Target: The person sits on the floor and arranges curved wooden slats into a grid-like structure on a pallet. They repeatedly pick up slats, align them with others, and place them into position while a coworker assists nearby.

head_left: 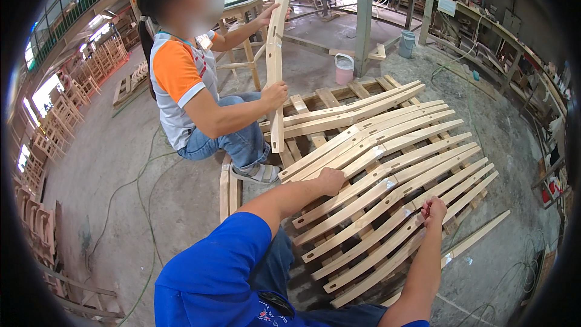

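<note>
Several bent, pale wooden pieces [387, 172] with oval slots, shaped like chair back legs, lie side by side on a slatted wooden pallet [327, 97]. My left hand [331, 180] is closed in a fist over the left part of the row; whatever its fingers hold is hidden. Farther right, my right hand [433, 211] has curled fingers pressed together above the pieces, and anything in them is too small to make out. Opposite me on the left, a co-worker [200, 94] sits low and holds a similar wooden piece [275, 63] upright with both hands.
A pink bucket [344, 70] and a grey bucket [407, 43] stand beyond the pallet. Green hoses [140, 191] trail over the floor at left. A single wooden piece [478, 236] lies right of the row. A long workbench [484, 33] runs along the right.
</note>
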A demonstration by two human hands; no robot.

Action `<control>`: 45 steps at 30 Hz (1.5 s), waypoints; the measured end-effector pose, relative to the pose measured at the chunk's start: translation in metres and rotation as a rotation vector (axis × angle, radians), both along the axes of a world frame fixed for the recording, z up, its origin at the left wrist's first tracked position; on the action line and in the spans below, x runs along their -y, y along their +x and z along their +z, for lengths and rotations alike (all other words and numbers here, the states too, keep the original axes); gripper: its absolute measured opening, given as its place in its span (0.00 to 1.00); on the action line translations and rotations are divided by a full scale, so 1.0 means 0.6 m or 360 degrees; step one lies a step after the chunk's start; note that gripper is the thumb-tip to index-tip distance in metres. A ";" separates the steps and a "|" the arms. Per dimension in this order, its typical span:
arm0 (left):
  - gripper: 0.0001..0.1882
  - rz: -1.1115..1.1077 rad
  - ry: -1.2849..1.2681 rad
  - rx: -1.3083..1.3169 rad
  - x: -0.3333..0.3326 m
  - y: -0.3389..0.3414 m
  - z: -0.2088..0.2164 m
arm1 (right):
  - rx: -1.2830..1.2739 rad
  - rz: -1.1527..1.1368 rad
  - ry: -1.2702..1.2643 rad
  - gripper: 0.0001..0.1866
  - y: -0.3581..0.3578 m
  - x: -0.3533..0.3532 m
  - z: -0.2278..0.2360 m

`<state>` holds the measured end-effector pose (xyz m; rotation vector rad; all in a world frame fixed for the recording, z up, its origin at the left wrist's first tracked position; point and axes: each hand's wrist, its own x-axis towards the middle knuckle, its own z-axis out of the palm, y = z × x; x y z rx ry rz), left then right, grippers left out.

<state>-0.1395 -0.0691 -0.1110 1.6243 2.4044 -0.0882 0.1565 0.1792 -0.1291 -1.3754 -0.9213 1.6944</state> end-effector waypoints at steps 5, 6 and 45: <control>0.11 0.0019 -0.0115 -0.0004 -0.006 0.004 0.014 | -0.0101 0.0024 0.0003 0.02 0.003 -0.004 -0.008; 0.12 -0.0005 -0.0074 0.0001 -0.018 0.013 0.015 | -0.0096 0.0020 0.0041 0.02 0.014 -0.015 -0.010; 0.12 -0.0049 -0.0038 -0.0023 0.001 0.003 0.002 | 0.0048 0.0099 -0.0022 0.03 0.015 -0.004 -0.023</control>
